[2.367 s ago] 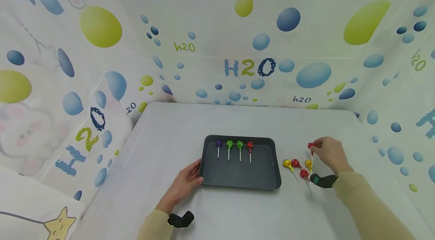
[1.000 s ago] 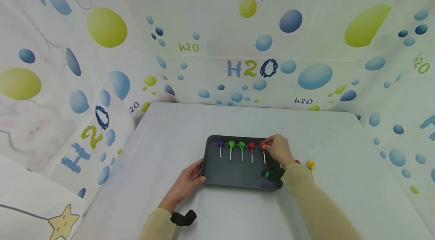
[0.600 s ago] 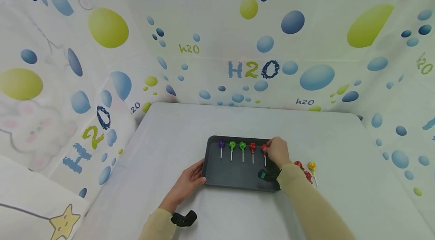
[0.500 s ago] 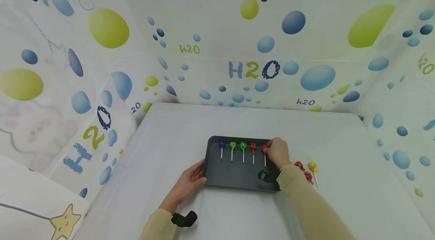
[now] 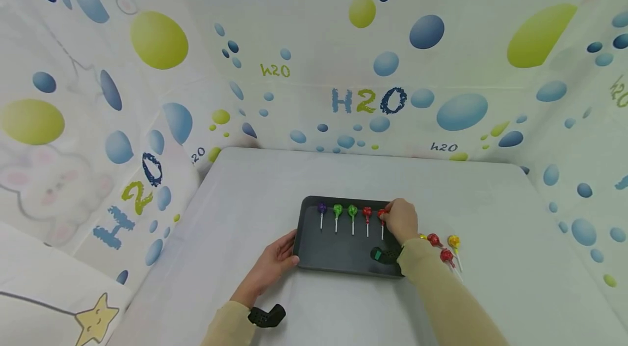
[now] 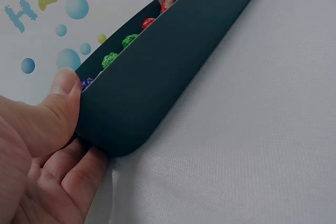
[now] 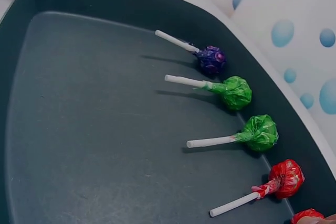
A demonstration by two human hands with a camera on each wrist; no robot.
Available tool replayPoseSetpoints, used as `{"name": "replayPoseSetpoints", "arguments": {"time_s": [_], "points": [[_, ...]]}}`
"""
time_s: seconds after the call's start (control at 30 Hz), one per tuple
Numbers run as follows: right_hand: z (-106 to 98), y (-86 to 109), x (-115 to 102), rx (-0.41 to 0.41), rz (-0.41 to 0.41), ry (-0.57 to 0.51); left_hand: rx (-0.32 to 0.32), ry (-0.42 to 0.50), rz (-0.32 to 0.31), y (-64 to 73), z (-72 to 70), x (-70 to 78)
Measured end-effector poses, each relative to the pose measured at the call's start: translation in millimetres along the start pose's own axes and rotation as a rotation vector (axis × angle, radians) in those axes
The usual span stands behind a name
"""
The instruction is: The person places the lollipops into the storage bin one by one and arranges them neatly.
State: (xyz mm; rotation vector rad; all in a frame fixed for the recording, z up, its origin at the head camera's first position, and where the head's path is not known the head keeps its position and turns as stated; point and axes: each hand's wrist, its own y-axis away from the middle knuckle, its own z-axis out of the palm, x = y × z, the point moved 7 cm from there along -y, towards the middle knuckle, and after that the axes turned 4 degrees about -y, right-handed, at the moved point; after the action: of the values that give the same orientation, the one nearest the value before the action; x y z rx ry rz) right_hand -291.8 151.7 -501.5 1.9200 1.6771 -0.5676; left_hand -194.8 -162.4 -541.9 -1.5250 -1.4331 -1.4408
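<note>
My left hand (image 5: 272,263) grips the dark grey baking tray (image 5: 338,259) by its left end; in the left wrist view the thumb (image 6: 64,85) lies at the rim and the fingers curl below. Along the tray's far side lie a purple lollipop (image 7: 211,60), two green lollipops (image 7: 236,93) and a red lollipop (image 7: 286,178), sticks toward me. At the right end of this row my right hand (image 5: 403,219) pinches another red lollipop (image 5: 382,214) by its head, its stick pointing toward me. The fingers partly cover that head.
Right of the tray, on the white-covered table (image 5: 510,215), lie more lollipops: a red one (image 5: 434,240), another red one (image 5: 446,255) and a yellow one (image 5: 454,241). A second yellow one (image 5: 423,236) is mostly behind the right sleeve. A patterned curtain (image 5: 304,84) rises behind the table.
My right hand has carried a red lollipop leftward from the loose ones to the tray, at the row's right end. Over the last half second it has barely moved. The left hand stays on the tray.
</note>
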Motion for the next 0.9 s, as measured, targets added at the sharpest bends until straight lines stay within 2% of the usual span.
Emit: {"name": "replayPoseSetpoints", "arguments": {"time_s": [0.9], "points": [[4.3, -2.7, 2.2, 0.016, 0.001, -0.006, -0.006, 0.001, 0.005, -1.5, -1.1, -3.5]]}}
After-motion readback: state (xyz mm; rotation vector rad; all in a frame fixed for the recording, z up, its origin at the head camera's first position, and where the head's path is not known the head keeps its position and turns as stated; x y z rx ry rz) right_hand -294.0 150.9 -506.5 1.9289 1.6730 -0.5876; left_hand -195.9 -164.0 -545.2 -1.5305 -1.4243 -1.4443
